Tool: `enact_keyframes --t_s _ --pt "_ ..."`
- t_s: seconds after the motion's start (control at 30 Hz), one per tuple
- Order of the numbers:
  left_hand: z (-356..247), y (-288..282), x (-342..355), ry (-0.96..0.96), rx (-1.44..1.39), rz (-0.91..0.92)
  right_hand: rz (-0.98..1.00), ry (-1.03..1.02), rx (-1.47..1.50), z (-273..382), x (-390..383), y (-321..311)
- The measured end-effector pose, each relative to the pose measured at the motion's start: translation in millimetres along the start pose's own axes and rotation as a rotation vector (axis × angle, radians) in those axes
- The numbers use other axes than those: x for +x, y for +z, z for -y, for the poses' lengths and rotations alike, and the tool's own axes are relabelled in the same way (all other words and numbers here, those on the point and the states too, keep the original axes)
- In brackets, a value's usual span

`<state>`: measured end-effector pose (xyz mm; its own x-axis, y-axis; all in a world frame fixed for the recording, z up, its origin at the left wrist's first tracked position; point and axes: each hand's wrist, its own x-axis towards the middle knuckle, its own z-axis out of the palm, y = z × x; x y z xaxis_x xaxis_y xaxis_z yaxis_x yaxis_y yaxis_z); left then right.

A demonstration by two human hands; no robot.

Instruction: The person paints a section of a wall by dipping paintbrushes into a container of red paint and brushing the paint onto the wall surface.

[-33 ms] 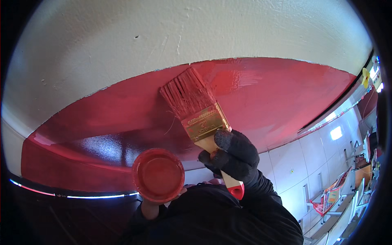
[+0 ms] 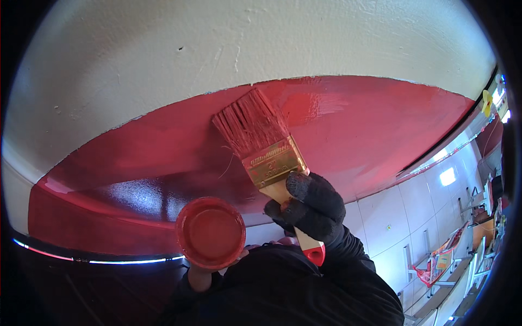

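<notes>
My right hand [image 2: 318,209], in a black glove, is closed around the wooden handle of a flat paintbrush [image 2: 274,164]. The brush has a gold metal band, a red handle tip and bristles coated in red paint. Its bristles point up and to the left against the red lower part of the wall [image 2: 380,127], just below the border with the cream part [image 2: 217,43]; whether they touch cannot be made out. Lower left, my left hand [image 2: 200,278] holds up a round tub [image 2: 180,233] with red paint inside. Most of that hand's fingers are hidden beneath the tub.
A wet-looking lighter red patch [image 2: 321,103] lies right of the bristles. Dark, shiny red surface [image 2: 136,195] shows at left. Pale floor tiles [image 2: 380,217] stretch to the right, where benches or tables [image 2: 448,288] stand with items on them. A yellow decoration [image 2: 486,103] hangs at far right.
</notes>
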<state>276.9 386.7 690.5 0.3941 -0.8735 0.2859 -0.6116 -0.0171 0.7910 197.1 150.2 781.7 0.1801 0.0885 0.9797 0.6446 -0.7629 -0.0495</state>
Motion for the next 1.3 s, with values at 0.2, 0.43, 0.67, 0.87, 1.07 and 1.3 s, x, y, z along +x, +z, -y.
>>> enact_keyframes --t_s 0.2,0.43,0.67,0.87,1.07,1.3 --pt "3.0 1.8 4.6 -0.003 -0.009 -0.017 -0.111 -0.009 -0.111 2.2 -4.3 6.1" --pt "10.7 3.5 5.5 0.005 -0.024 -0.03 -0.148 -0.062 -0.075 -12.0 -27.3 13.1" --pt "12.1 2.8 6.2 0.016 -0.043 -0.04 -0.112 -0.032 0.014 -5.5 -28.3 24.2" --pt "14.1 2.4 8.0 0.027 -0.062 -0.044 -0.226 -0.06 -0.018 -3.5 -15.8 31.2" --pt "13.9 3.5 7.8 0.033 -0.076 -0.05 -0.182 0.055 -0.207 -4.0 -32.3 17.9" --pt "13.5 5.6 12.3 0.044 -0.093 -0.055 -0.264 0.041 -0.194 -12.3 -45.6 13.0"
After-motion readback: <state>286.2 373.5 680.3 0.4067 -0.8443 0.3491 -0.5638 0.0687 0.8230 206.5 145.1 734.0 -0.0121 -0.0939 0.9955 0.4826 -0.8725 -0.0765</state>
